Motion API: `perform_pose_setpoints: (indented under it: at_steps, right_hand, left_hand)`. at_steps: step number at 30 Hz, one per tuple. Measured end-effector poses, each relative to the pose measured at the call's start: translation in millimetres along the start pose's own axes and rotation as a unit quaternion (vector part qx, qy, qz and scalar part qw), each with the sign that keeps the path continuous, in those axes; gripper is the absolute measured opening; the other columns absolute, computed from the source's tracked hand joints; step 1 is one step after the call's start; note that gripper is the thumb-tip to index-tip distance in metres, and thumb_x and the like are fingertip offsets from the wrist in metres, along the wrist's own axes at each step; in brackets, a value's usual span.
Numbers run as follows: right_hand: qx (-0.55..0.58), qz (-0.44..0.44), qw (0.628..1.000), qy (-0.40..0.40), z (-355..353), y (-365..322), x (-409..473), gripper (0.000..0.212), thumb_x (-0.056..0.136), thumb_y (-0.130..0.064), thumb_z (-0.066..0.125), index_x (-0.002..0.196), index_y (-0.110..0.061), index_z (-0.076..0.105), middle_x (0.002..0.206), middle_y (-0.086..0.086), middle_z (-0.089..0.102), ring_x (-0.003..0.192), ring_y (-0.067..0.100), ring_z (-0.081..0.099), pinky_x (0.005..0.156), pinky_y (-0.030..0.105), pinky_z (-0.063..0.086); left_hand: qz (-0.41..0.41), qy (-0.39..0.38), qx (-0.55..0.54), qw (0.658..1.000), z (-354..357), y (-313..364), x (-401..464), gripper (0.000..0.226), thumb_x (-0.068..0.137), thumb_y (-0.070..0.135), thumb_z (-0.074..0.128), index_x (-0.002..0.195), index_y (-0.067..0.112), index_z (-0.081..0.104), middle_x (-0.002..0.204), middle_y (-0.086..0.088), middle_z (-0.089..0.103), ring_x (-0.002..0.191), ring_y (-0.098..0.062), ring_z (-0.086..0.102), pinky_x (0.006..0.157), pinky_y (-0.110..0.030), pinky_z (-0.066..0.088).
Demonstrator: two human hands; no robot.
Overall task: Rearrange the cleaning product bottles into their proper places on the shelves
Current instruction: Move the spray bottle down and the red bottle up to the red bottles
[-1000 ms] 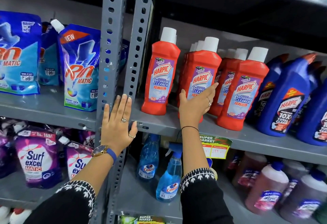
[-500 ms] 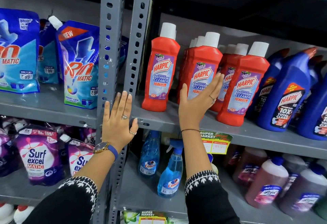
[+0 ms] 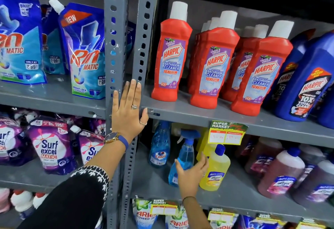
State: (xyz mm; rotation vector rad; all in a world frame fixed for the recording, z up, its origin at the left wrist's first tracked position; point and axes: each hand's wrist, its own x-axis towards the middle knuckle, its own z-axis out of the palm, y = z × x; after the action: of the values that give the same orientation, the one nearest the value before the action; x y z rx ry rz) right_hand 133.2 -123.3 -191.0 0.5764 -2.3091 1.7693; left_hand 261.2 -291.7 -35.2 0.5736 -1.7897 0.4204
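Several red Harpic bathroom cleaner bottles (image 3: pixel 211 67) stand upright on the upper right shelf (image 3: pixel 198 115), with blue Harpic bottles (image 3: pixel 305 85) to their right. On the shelf below, my right hand (image 3: pixel 191 172) reaches in with fingers apart between a blue Colin spray bottle (image 3: pixel 182 156) and a yellow Lizol bottle (image 3: pixel 215 169); it holds neither. A second Colin spray bottle (image 3: pixel 159 147) stands further left. My left hand (image 3: pixel 129 111) rests flat and open on the grey shelf upright (image 3: pixel 115 29).
Rin Matic pouches (image 3: pixel 85 53) fill the upper left shelf, Surf Excel pouches (image 3: pixel 50 143) the one below. Pink and brown Lizol bottles (image 3: pixel 282 172) stand at lower right. A yellow price tag (image 3: pixel 226 132) hangs from the shelf edge. Ariel pouches (image 3: pixel 144 214) sit at the bottom.
My right hand has left the red Harpic bottle on the upper shelf and dropped down to the lower shelf by the spray and yellow bottles. My left hand stays on the upright.
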Motion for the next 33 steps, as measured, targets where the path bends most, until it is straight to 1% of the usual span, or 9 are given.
perform_pose_setpoints:
  at_steps: [3, 6, 8, 12, 16, 19, 22, 26, 33]
  right_hand:
    - [-0.023, 0.048, 0.995, -0.085, 3.0, 11.6, 18.5, 0.101, 0.061, -0.023, 0.088, 0.141, -0.005, 0.028, 0.143, 0.015, 0.036, 0.134, 0.032, 0.031, 0.110, 0.044, 0.030]
    - [-0.019, 0.100, 0.985, -0.136, 8.9, 24.9, 23.0, 0.077, 0.063, -0.016, 0.087, 0.125, -0.009, 0.041, 0.124, 0.013, 0.057, 0.115, 0.031, 0.055, 0.093, 0.038, 0.047]
    - [-0.038, 0.110, 0.985, -0.125, 10.5, 27.7, 22.0, 0.065, 0.064, -0.017, 0.086, 0.113, -0.010, 0.044, 0.118, 0.012, 0.061, 0.107, 0.030, 0.060, 0.086, 0.037, 0.050]
    - [-0.083, 0.086, 0.987, -0.106, 15.4, 18.8, 12.1, 0.066, 0.063, -0.034, 0.085, 0.112, -0.015, 0.044, 0.117, 0.008, 0.061, 0.107, 0.029, 0.059, 0.085, 0.044, 0.053]
    - [-0.103, 0.039, 0.987, -0.115, 27.5, -2.6, -3.9, 0.064, 0.061, -0.046, 0.083, 0.105, -0.021, 0.044, 0.112, 0.004, 0.060, 0.103, 0.027, 0.059, 0.077, 0.041, 0.054]
    - [-0.111, 0.034, 0.985, -0.128, 39.1, -17.7, -13.8, 0.066, 0.060, -0.053, 0.081, 0.103, -0.021, 0.042, 0.112, 0.003, 0.059, 0.104, 0.026, 0.057, 0.076, 0.041, 0.053]
    - [-0.128, 0.047, 0.982, -0.131, 48.6, -20.7, -23.4, 0.072, 0.060, -0.054, 0.080, 0.109, -0.018, 0.042, 0.116, 0.005, 0.056, 0.108, 0.028, 0.055, 0.077, 0.044, 0.053]
    - [-0.144, 0.060, 0.978, -0.141, 54.0, -13.6, -32.6, 0.076, 0.060, -0.053, 0.081, 0.114, -0.017, 0.041, 0.118, 0.006, 0.054, 0.111, 0.028, 0.053, 0.078, 0.046, 0.052]
    - [-0.147, 0.062, 0.977, -0.138, 56.0, -12.6, -37.7, 0.073, 0.063, -0.053, 0.079, 0.112, -0.019, 0.037, 0.118, 0.005, 0.053, 0.111, 0.028, 0.052, 0.079, 0.047, 0.053]
  left_hand:
    - [0.003, 0.000, 0.004, 1.000, -0.5, 0.4, -0.4, 0.072, 0.085, 0.029, 0.042, 0.149, 0.006, 0.018, 0.152, -0.013, 0.024, 0.141, -0.027, 0.020, 0.118, -0.040, -0.004]
    - [0.000, -0.001, 0.003, 1.000, -0.2, 0.8, -0.6, 0.072, 0.085, 0.029, 0.043, 0.149, 0.007, 0.018, 0.152, -0.013, 0.024, 0.142, -0.026, 0.019, 0.118, -0.040, -0.003]
    - [-0.002, -0.001, 0.002, 1.000, -0.4, 0.7, -0.5, 0.072, 0.086, 0.029, 0.042, 0.149, 0.008, 0.016, 0.153, -0.012, 0.022, 0.145, -0.021, 0.013, 0.118, -0.041, -0.003]
    - [0.005, 0.005, 0.004, 1.000, 0.2, -0.3, -0.7, 0.075, 0.086, 0.029, 0.042, 0.152, 0.013, 0.010, 0.153, -0.010, 0.019, 0.145, -0.017, 0.007, 0.118, -0.040, -0.004]
    - [0.005, 0.003, 0.009, 1.000, -0.9, 0.0, 0.2, 0.070, 0.086, 0.029, 0.042, 0.148, 0.006, 0.019, 0.152, -0.010, 0.020, 0.142, -0.026, 0.019, 0.118, -0.040, -0.003]
    - [0.005, 0.001, 0.006, 1.000, -1.3, 0.4, -0.8, 0.074, 0.086, 0.029, 0.042, 0.151, 0.011, 0.012, 0.153, -0.010, 0.019, 0.144, -0.023, 0.015, 0.118, -0.040, -0.004]
    - [0.004, 0.000, 0.001, 1.000, -0.9, 0.2, -1.2, 0.079, 0.086, 0.029, 0.041, 0.152, 0.016, -0.001, 0.153, -0.009, 0.017, 0.145, -0.019, 0.011, 0.118, -0.040, -0.004]
    - [0.005, 0.003, -0.004, 1.000, -0.4, -0.6, -1.2, 0.080, 0.086, 0.029, 0.042, 0.152, 0.016, -0.002, 0.153, -0.009, 0.018, 0.143, -0.023, 0.017, 0.118, -0.040, -0.004]
    - [0.009, 0.006, -0.006, 1.000, 1.0, -0.9, -2.2, 0.080, 0.086, 0.028, 0.042, 0.152, 0.016, -0.002, 0.153, -0.010, 0.018, 0.141, -0.028, 0.022, 0.118, -0.040, -0.004]
